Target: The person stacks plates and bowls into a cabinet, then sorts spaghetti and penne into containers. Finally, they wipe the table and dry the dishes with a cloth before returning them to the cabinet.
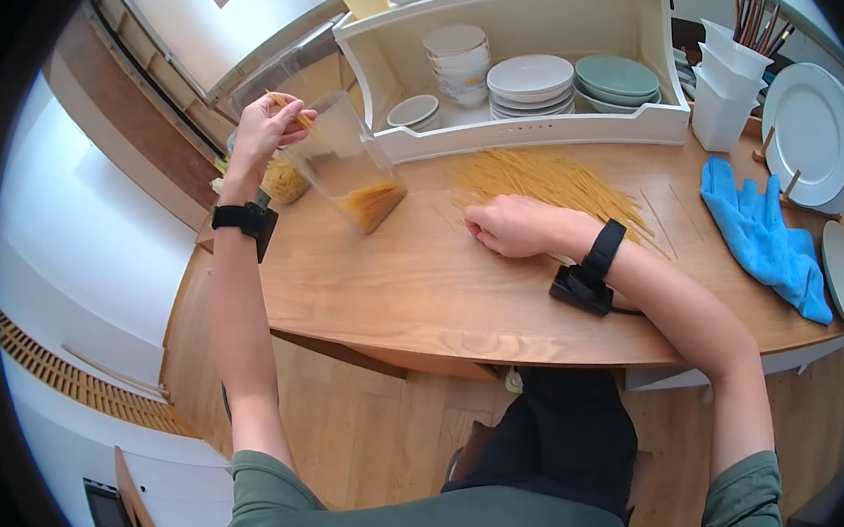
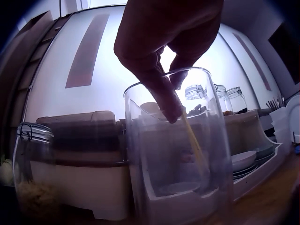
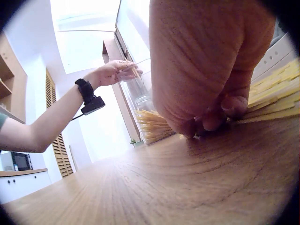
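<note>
My left hand (image 1: 274,128) pinches a few dry spaghetti strands (image 2: 193,143) between thumb and fingers. It is over the mouth of a tall clear container (image 1: 330,153), and the strands hang down inside. A bundle of spaghetti (image 1: 374,205) lies at the container's bottom. My right hand (image 1: 526,226) is low on the tabletop, against the near edge of a spread pile of spaghetti (image 1: 552,180). Its curled fingertips (image 3: 234,107) come together at the wood, among a few loose strands; the palm hides most of what they pinch.
Behind the pile, a white shelf (image 1: 530,137) holds stacked bowls and plates. A jar of pasta (image 1: 285,180) stands left of the container. To the right are a blue glove (image 1: 764,243), white plates in a rack (image 1: 805,134) and stacked white holders (image 1: 718,100). The wooden table's (image 1: 395,304) front edge faces me.
</note>
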